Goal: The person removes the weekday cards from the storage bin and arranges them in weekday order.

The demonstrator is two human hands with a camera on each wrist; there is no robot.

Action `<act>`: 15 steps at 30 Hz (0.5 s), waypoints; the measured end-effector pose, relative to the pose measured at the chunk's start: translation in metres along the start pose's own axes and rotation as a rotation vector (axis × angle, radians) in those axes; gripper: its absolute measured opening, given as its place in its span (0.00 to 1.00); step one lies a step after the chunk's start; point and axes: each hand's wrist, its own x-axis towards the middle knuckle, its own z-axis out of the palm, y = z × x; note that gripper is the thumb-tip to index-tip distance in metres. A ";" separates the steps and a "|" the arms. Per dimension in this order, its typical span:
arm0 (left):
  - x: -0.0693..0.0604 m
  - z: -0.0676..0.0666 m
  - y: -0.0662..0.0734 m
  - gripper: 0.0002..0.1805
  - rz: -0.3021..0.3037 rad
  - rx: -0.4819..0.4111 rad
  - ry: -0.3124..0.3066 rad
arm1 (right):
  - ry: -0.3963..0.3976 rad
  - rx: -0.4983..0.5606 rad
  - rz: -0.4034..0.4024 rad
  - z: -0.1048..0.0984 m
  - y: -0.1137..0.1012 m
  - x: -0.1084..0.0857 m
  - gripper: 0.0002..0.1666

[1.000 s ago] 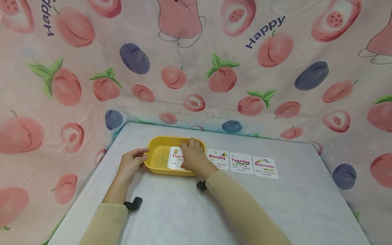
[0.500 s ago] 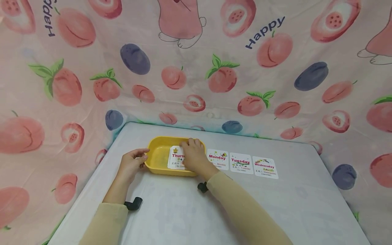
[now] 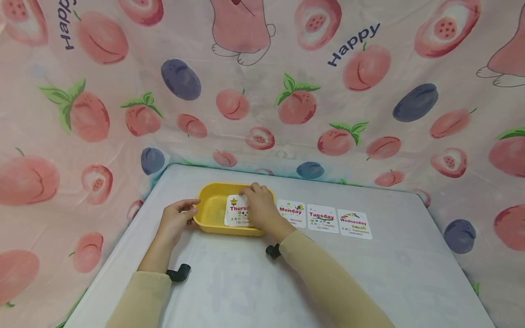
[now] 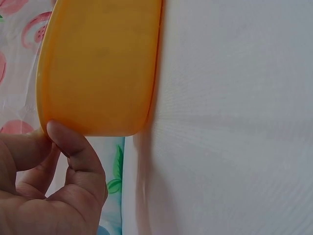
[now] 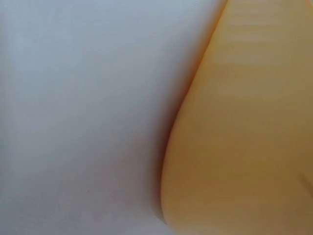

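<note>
Grips the left end of the yellow plastic tray [image 3: 212,212] between thumb and bent fingers of the left hand [image 3: 174,219]; reaches into the tray's right half with the right hand [image 3: 262,207], partly covering the Thursday flashcard [image 3: 235,211] inside with bent fingers, though cannot tell whether pinching it. Outside, on the white tabletop [image 3: 246,282], see in a row just beside the tray the Monday flashcard [image 3: 292,211], Tuesday flashcard [image 3: 323,218] and Wednesday flashcard [image 3: 354,223], face up
</note>
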 end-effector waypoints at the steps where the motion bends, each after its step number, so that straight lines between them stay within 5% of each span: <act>1: 0.000 0.000 0.000 0.20 -0.001 0.002 0.000 | 0.002 0.016 0.003 -0.001 0.000 0.000 0.33; 15: -0.002 0.000 0.001 0.20 -0.003 0.008 -0.002 | 0.003 0.137 0.024 -0.005 0.004 0.000 0.33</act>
